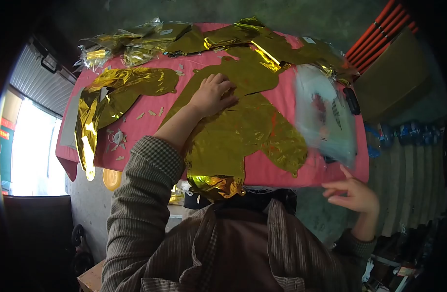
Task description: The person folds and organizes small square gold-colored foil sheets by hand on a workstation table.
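Note:
Flat gold foil balloons cover much of a table with a pink cloth [269,180]. My left hand [214,94] rests on the large gold foil piece [223,136] at the middle, fingers somewhat bent and apart, with nothing visibly gripped. Off the front right edge of the table, my right hand [352,193] hovers with its fingers spread, holding nothing. Near it lie clear plastic bags [323,117] with dark print. Another gold foil balloon [131,87] is folded on the left side of the cloth.
Packaged gold foil [160,41] lines the far edge. Small white pieces [119,137] lie at the left of the cloth. A black object [351,100] sits by the right edge. Beyond are a cardboard box [403,73], orange-red poles [379,36] and blue bottles [410,132].

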The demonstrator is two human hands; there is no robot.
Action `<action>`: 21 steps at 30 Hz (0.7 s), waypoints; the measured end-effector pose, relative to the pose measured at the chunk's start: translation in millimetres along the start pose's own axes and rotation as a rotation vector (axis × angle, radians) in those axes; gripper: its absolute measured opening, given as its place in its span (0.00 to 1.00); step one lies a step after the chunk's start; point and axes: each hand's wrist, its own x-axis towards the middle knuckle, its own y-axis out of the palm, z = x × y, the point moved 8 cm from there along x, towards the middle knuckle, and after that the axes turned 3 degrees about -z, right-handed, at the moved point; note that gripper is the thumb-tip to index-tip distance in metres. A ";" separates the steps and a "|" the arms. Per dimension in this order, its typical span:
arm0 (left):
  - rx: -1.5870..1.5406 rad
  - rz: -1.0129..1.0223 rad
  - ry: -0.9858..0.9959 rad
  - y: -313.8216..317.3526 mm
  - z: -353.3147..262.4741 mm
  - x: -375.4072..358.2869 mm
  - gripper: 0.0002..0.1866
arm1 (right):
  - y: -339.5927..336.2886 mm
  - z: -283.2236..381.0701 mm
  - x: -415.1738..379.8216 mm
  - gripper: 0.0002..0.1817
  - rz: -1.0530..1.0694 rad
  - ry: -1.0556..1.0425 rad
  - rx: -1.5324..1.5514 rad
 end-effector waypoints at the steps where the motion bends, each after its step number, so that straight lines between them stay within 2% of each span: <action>1: 0.010 0.004 0.000 0.5 -0.5 0.4 0.17 | 2.0 -10.2 -12.8 0.19 0.026 0.116 -0.178; 2: -0.003 0.007 0.011 0.7 -1.9 0.7 0.17 | 5.4 -11.5 -21.2 0.19 0.018 0.130 -0.175; 4: 0.023 0.004 0.021 0.0 -2.0 1.1 0.18 | 4.2 -33.9 -41.7 0.20 -0.139 0.408 0.030; 5: 0.009 0.008 0.035 1.2 -3.4 1.6 0.18 | 7.9 -36.9 -46.6 0.20 -0.152 0.423 0.036; 7: 0.017 0.011 0.024 -0.3 -2.9 1.9 0.18 | 3.3 -34.3 -47.6 0.17 -0.236 0.393 -0.363; 8: 0.009 0.010 0.026 -1.2 -3.3 1.6 0.18 | 5.1 -31.7 -43.7 0.17 -0.244 0.407 -0.357; 10: 0.010 0.011 0.033 0.5 -2.6 1.1 0.18 | -4.7 -14.7 -26.8 0.13 -0.453 0.389 -0.315; 12: 0.027 0.020 0.016 -0.2 -2.4 1.6 0.19 | 0.2 -1.4 -5.9 0.13 -0.702 0.127 -0.273; 14: 0.025 0.035 0.012 -0.7 -4.7 1.6 0.18 | 7.2 2.2 15.4 0.15 -0.735 0.052 -0.457; 17: 0.025 0.053 -0.001 -1.2 -5.3 1.5 0.18 | 18.6 -11.1 37.5 0.16 -0.658 0.115 -0.611; 21: 0.023 0.065 -0.012 -0.3 -3.8 1.6 0.19 | 31.7 -32.3 40.3 0.11 -0.616 0.122 -0.487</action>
